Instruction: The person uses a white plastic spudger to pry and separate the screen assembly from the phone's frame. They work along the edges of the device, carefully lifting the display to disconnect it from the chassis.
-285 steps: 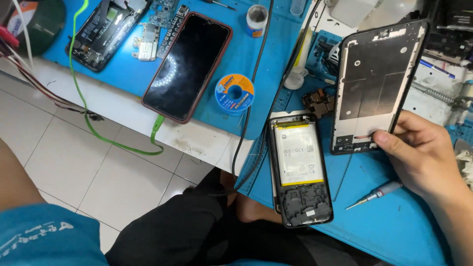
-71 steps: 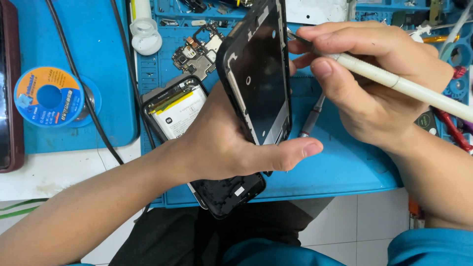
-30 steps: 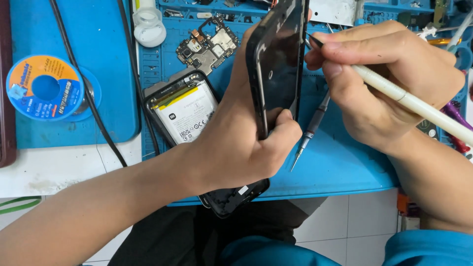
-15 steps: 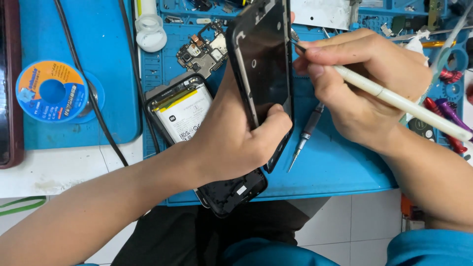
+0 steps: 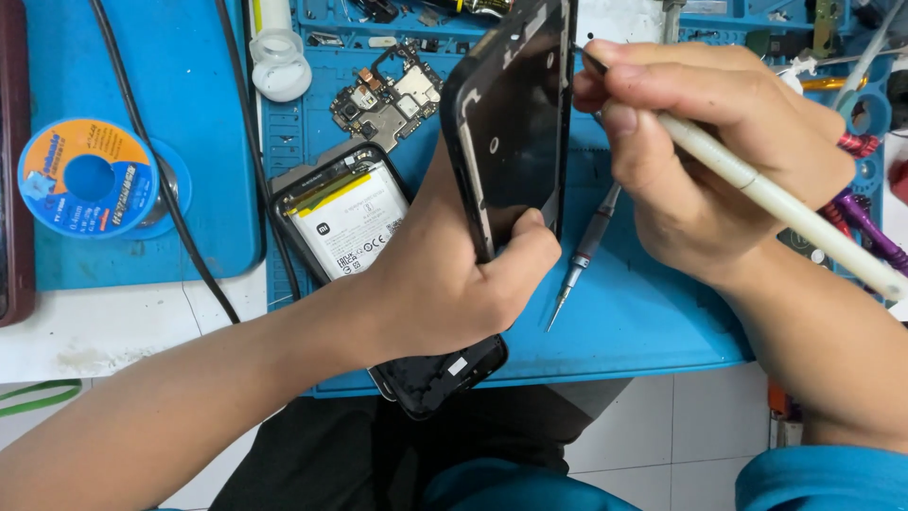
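My left hand [image 5: 445, 284] grips a black phone frame [image 5: 511, 123] upright above the blue work mat [image 5: 643, 322], thumb on its lower edge. My right hand [image 5: 705, 161] holds a long cream-coloured tool [image 5: 776, 203] like a pen, its tip touching the frame's upper right edge. Under my left wrist lies an opened phone body [image 5: 345, 222] with its white battery showing. Its lower end sticks out over the mat's front edge.
A loose circuit board [image 5: 383, 95] lies on the mat behind the opened phone. A small screwdriver [image 5: 582, 255] rests beside the frame. A solder spool [image 5: 90, 180] sits on a second blue mat at left, with black cables [image 5: 180, 227] and a white cap [image 5: 279, 71] nearby. Tools crowd the right edge.
The frame, held alone in my right hand 9.5 s ago, is now in my left while the right works a tool. Over the last second it tilted a little.
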